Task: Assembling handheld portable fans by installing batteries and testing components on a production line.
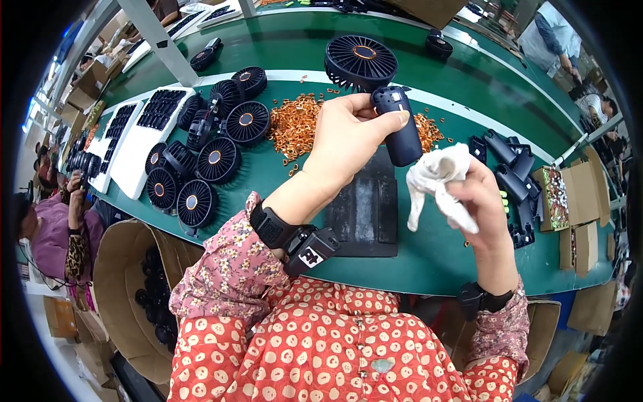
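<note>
My left hand (348, 137) is closed round the upper end of a dark handheld fan (404, 142). The fan's round grille head (362, 61), with an orange ring at its centre, points up and away, and its cylindrical handle hangs downward. Just right of the handle, my right hand (483, 201) grips a crumpled white cloth (439, 175), whose ends dangle below the fingers. The cloth and the handle look close together, but I cannot tell whether they touch. Below the fan lies a black rectangular mat (365, 214) on the green table.
Several fan heads (214, 161) are heaped left, beside white trays (144, 141) of black parts. Small orange pieces (295, 124) lie behind my left hand. Black handle shells (516, 167) and open cardboard boxes (583, 194) stand right. A large carton (124, 295) sits lower left; a co-worker (63, 228) works beyond.
</note>
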Demonstrator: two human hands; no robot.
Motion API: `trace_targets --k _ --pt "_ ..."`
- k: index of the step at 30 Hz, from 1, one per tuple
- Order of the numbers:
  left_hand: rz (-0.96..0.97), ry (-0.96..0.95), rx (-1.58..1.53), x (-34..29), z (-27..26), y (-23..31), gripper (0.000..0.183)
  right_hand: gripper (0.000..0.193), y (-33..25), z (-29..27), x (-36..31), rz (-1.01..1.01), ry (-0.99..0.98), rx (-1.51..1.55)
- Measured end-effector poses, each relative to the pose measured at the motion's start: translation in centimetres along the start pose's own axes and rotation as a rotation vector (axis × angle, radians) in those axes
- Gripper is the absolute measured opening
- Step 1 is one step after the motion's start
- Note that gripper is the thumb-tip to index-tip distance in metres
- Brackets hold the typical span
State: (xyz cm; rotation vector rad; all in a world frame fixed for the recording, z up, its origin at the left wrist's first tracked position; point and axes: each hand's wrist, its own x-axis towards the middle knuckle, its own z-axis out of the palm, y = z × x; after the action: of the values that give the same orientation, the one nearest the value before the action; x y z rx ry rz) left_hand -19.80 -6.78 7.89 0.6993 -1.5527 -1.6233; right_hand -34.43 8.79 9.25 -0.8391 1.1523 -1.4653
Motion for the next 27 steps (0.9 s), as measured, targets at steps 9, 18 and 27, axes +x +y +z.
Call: trace_targets --k 9,18,27 --pt "-0.046 -0.036 -0.046 -0.6 -0.7 0.2 0.03 0.057 0.7 -6.8 -4.3 -0.088 0.246 0.479" --pt "-0.075 -0.122 -0.047 0.0 0.2 0.3 0.03 0.049 1.9 -17.3 -16.8 -0.358 0.314 0.55" --pt "-0.106 -0.163 -0.098 1.4 0.6 0.7 0.029 0.039 3.1 -30.1 -21.7 -0.087 1.158 -1.141"
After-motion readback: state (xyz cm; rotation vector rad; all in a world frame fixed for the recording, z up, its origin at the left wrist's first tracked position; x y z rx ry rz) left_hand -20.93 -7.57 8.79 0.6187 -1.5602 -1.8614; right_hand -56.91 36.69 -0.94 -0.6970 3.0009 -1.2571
